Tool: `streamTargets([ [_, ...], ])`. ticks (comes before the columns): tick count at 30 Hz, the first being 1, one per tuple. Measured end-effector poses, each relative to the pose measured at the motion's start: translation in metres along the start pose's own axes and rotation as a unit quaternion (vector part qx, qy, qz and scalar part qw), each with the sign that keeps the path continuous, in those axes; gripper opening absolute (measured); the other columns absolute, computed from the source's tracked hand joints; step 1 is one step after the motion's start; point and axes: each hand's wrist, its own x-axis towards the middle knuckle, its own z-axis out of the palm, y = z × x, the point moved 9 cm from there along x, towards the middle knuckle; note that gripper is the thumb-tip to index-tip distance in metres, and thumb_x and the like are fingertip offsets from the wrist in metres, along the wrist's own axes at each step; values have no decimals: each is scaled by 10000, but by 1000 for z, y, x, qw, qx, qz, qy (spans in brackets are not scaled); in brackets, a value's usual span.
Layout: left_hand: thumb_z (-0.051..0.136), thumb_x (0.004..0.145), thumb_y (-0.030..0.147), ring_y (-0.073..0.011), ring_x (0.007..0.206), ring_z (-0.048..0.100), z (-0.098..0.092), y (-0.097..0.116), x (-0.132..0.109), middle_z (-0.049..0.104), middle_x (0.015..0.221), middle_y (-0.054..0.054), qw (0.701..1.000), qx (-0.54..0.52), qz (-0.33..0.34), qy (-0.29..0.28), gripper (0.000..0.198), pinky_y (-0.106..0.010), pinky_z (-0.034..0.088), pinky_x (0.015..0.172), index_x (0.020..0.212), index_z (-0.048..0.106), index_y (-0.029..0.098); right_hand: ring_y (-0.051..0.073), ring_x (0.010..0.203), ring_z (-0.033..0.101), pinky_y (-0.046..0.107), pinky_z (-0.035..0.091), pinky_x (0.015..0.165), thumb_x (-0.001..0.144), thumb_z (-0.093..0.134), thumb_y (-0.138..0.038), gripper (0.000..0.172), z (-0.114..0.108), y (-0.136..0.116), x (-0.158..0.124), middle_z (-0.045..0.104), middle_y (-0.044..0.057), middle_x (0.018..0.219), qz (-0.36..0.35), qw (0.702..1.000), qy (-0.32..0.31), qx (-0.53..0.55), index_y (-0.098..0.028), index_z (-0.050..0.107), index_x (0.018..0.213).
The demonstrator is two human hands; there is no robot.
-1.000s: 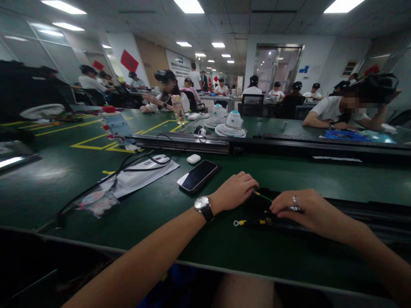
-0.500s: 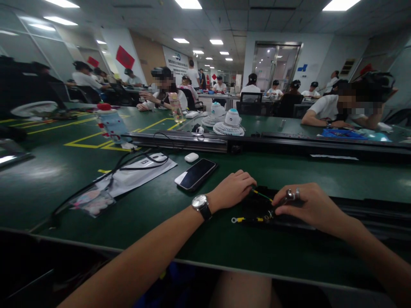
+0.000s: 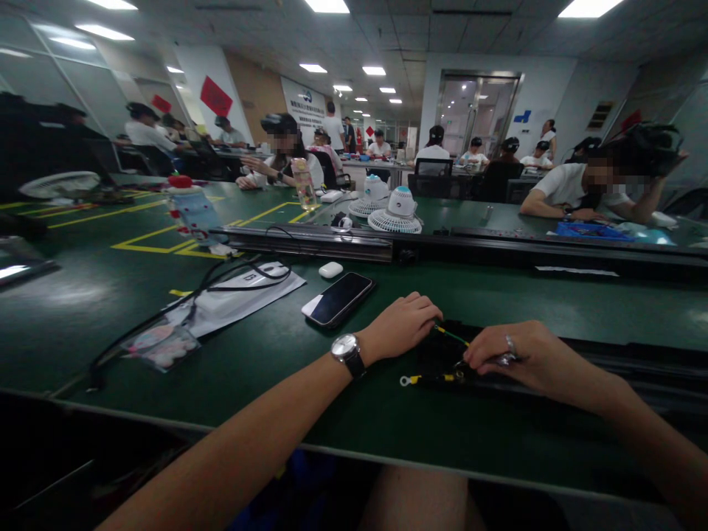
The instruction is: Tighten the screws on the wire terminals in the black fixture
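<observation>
A long black part (image 3: 602, 361), like a rail or housing, lies on the green table. My left hand (image 3: 403, 324), with a watch on the wrist, has its fingers curled at the left end of the part, and their tips are hidden. A thin green wire (image 3: 454, 335) with yellow ends runs from there towards my right hand (image 3: 512, 350). That hand's thumb and fingers are pinched together over the part; what they grip is hidden. Below the fingers lies a ring terminal (image 3: 408, 380) on a lead with yellow sleeves.
A phone (image 3: 338, 299) and a white earbud case (image 3: 330, 270) lie left of the part. Further left are a paper sheet (image 3: 237, 299), black cables and a small plastic bag (image 3: 160, 346). Long dark rails (image 3: 310, 243) cross behind, with fans (image 3: 395, 212) and seated people beyond.
My right hand has turned, and its thumb and fingers, apart before, have come together over the part. My left hand stays where it was.
</observation>
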Motion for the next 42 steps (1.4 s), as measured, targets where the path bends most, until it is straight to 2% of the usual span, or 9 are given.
streamTargets([
  [3, 441, 1029, 213, -196, 1068, 535, 1, -1, 0, 615, 1157, -65, 1000, -3, 1, 1, 226, -338, 446, 960, 1181, 608, 209, 164, 979, 707, 248, 533, 879, 994, 636, -221, 98, -8, -1, -2, 752, 1, 1048, -3, 1000, 7, 5, -234, 729, 1019],
  [9, 465, 1016, 197, -197, 1073, 530, 1, -2, -1, 613, 1168, -65, 1000, -7, -2, 2, 221, -338, 448, 942, 1190, 601, 213, 156, 797, 719, 235, 512, 707, 898, 770, -277, 47, -21, 8, -3, 766, -33, 894, 68, 994, 70, -47, -247, 751, 929],
  [16, 462, 1016, 196, -193, 1059, 535, 0, 0, -1, 617, 1149, -68, 1000, -5, 2, 3, 218, -335, 450, 932, 1178, 607, 206, 160, 801, 721, 250, 520, 730, 925, 734, -323, 78, -19, 6, -4, 769, -28, 898, 64, 990, 112, -48, -248, 752, 933],
  [25, 464, 1017, 205, -197, 1057, 534, 0, 0, 0, 620, 1145, -73, 1000, 2, 0, -3, 218, -333, 452, 932, 1178, 611, 202, 187, 810, 730, 276, 539, 724, 931, 726, -353, 115, -11, 6, 0, 772, 3, 925, 46, 992, 96, -64, -242, 753, 932],
  [31, 446, 1024, 213, -195, 1065, 537, 2, -1, 0, 623, 1147, -68, 1000, 1, -4, -2, 224, -332, 446, 948, 1168, 618, 208, 178, 931, 724, 267, 555, 836, 1000, 631, -266, 118, -6, -2, 0, 768, 22, 1012, -4, 999, 41, -9, -223, 739, 976],
  [36, 448, 1024, 220, -196, 1083, 526, -4, -2, 1, 616, 1176, -55, 1000, 27, -14, 2, 230, -336, 437, 951, 1193, 605, 220, 183, 852, 726, 274, 554, 770, 967, 673, -279, 92, -23, 1, -2, 772, 14, 944, 31, 995, 93, -37, -226, 747, 957],
  [39, 451, 1021, 244, -221, 1123, 510, -22, -16, -4, 601, 1218, -67, 994, 85, -62, 19, 253, -374, 418, 974, 1236, 583, 223, 188, 822, 726, 282, 547, 743, 960, 678, -305, 103, -26, 3, -3, 774, 8, 921, 50, 992, 100, -52, -238, 754, 940],
  [42, 481, 1008, 343, -279, 1225, 461, -44, -58, -24, 560, 1309, -93, 964, 158, -211, 23, 365, -434, 384, 1020, 1364, 497, 263, 181, 824, 725, 274, 540, 747, 962, 679, -310, 105, -25, 5, -2, 773, 0, 918, 49, 993, 100, -48, -242, 752, 933],
])
